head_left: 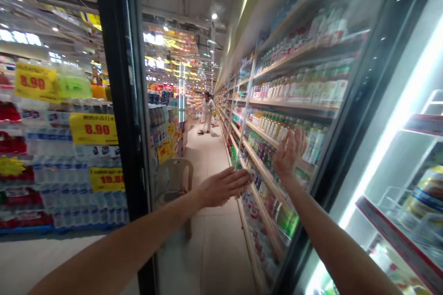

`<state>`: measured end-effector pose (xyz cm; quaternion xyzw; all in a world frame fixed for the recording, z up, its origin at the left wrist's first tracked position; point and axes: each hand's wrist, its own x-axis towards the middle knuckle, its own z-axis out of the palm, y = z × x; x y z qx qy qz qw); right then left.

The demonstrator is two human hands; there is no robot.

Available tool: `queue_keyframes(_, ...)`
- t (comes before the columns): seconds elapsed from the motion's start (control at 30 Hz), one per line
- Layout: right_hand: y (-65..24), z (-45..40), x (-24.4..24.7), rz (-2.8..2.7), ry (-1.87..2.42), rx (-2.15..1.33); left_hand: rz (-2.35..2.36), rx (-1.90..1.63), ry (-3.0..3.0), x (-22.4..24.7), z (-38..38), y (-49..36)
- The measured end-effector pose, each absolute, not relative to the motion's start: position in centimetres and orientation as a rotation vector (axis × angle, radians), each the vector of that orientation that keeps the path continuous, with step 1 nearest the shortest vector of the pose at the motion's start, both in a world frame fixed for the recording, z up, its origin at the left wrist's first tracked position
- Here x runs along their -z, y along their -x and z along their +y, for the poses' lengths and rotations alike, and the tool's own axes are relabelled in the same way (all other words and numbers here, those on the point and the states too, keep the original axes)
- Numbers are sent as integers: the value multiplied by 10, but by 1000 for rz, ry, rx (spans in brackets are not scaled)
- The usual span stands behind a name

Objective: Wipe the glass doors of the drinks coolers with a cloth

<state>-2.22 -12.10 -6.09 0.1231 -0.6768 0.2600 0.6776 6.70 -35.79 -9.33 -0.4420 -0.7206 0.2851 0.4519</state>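
Observation:
A glass door (214,258) with a dark frame stands open across the middle of the view, and the aisle shows through it. My left hand (226,187) presses something pale, like a cloth, against the glass, its fingers together and pointing right; the pale piece shows at the fingertips. To the right, my right hand (290,152) is raised with its palm at the glass and fingers somewhat apart, holding nothing. Rows of bottles appear in the glass around both hands.
Lit cooler shelves (398,235) with cans stand at the right. Stacked bottle packs (79,166) with yellow price signs are at the left. A chair (176,170) shows behind the glass, and a person (207,110) is farther down the aisle.

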Motion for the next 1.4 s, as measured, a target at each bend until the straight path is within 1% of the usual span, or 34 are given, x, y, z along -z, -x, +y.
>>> queue_keyframes(0.07,20,-121,62,-1518,-290,-563,-1767,-693,1091,88,-363,-67)
queue_keyframes(0.17,17,-121,63,-1523,-292,-549,-1728,-578,862,50,-369,-70)
queue_keyframes(0.23,16,-121,63,-1531,-290,-549,-1713,-517,708,35,-369,-71)
queue_keyframes(0.3,15,-120,64,-1540,-284,-555,-1725,-528,726,45,-367,-72)
queue_keyframes(0.4,17,-118,65,-1543,-294,-542,-1750,-624,945,81,-362,-72)
queue_keyframes(0.47,18,-117,66,-1535,-303,-521,-1734,-648,1018,91,-362,-72)
queue_keyframes(0.53,20,-116,67,-1514,-310,-508,-1708,-623,960,74,-368,-75)
queue_keyframes(0.63,22,-115,67,-1468,-320,-499,-1657,-508,655,22,-388,-82)
queue_keyframes(0.7,22,-116,67,-1450,-328,-493,-1626,-438,484,1,-402,-88)
queue_keyframes(0.77,23,-116,66,-1441,-327,-493,-1639,-443,487,10,-413,-93)
queue_keyframes(0.9,24,-116,67,-1433,-321,-488,-1737,-667,909,76,-419,-98)
queue_keyframes(0.97,24,-116,67,-1437,-319,-487,-1756,-757,1061,91,-422,-100)
queue_keyframes(1.03,25,-116,68,-1443,-318,-491,-1769,-742,996,77,-427,-101)
queue_keyframes(1.13,25,-116,67,-1450,-318,-506,-1727,-585,643,36,-434,-101)
queue_keyframes(1.2,24,-117,67,-1445,-319,-510,-1680,-514,534,23,-433,-100)
queue_keyframes(1.27,24,-117,66,-1439,-322,-507,-1685,-536,618,33,-426,-98)
queue_keyframes(1.33,23,-118,66,-1447,-325,-507,-1709,-627,793,52,-417,-96)
queue_keyframes(1.4,23,-118,67,-1461,-322,-512,-1720,-714,898,59,-414,-94)
